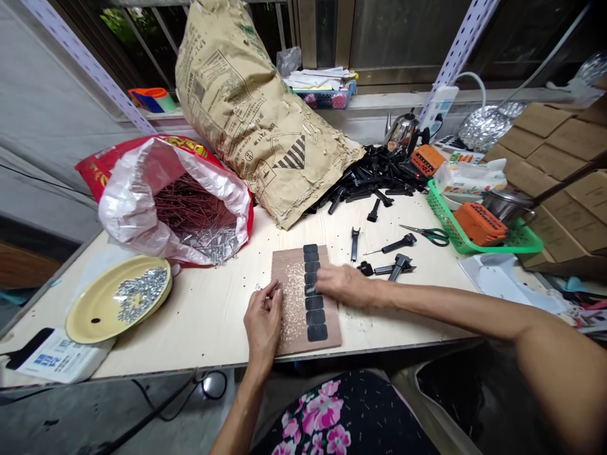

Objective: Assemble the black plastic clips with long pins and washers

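A brown board (294, 341) lies on the table, worn and pitted with pale marks. Down its right side runs a column of several black rounded pads (315, 317). My right hand (348, 285) is over the middle of this column with its fingers pinched together. Slightly blurred, its fingertips hide whatever they may hold. At the board's left edge rests my left hand (263, 322), fingers curled and thumb close to the index finger. What it holds, if anything, is too small to make out. Tiny shiny bits lie beside its fingertips.
At left are a yellow plate (85, 303) of small metal parts and a red sack (118, 164) of nails. A paper sack (246, 114) spills black plastic pieces (365, 174). Scissors (431, 235), loose black tools (401, 268) and a green basket (507, 245) lie right.
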`<state>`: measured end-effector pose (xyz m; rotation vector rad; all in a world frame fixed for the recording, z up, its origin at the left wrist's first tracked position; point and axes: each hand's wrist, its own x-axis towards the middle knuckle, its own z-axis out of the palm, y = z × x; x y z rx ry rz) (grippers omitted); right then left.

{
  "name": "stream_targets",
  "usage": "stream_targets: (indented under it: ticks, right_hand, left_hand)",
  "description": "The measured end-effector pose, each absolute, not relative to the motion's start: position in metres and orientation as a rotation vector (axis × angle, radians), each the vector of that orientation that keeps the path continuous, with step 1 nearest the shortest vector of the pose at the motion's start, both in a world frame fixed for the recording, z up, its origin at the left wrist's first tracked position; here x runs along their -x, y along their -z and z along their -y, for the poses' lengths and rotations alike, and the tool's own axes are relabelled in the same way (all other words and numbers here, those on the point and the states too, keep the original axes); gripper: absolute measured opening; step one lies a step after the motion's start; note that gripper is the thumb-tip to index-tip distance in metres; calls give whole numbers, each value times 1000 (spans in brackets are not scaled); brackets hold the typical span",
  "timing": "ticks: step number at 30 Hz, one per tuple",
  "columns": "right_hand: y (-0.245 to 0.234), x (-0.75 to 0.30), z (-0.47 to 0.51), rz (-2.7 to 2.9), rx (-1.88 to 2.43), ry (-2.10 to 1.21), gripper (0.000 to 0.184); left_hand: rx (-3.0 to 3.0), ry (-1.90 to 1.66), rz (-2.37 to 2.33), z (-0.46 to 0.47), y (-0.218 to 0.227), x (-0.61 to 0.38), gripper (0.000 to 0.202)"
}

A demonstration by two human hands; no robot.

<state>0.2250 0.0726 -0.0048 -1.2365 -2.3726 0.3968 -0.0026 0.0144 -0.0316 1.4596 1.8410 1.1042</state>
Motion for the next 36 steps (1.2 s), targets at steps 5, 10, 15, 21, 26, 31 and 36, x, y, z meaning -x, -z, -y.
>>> stream_targets:
  ticks: [5, 10, 15, 21, 26, 31, 36]
  right_hand:
    - [15, -222, -56, 2673, 796, -385, 31]
    - [8, -237, -50, 2637, 933, -417, 28]
    - [-8, -289, -37, 2639, 1201, -347, 23]
    - [-26, -342, -31, 2694, 1547, -190, 46]
    - [-28, -349, -55, 2910, 1651, -82, 78]
    - [-18, -346, -83, 2981, 1557, -2, 42]
    - [-6, -351, -95, 3026, 1407, 106, 17]
  left_hand:
    - [-1483, -1086, -1851, -14, 31, 2, 43]
    - [-1478, -1068, -1861, -14, 29, 2, 45]
    - [-1495, -1043, -1881, -12, 24, 3, 44]
    - [-1837, -965, -1744, -22, 7, -37, 44]
    - [-2147, -678, -1609, -54, 4, -115, 42]
    - [-2273, -230, -1755, -74, 8, -163, 29]
    - [-2088, -323, -1675, -89, 13, -157, 19]
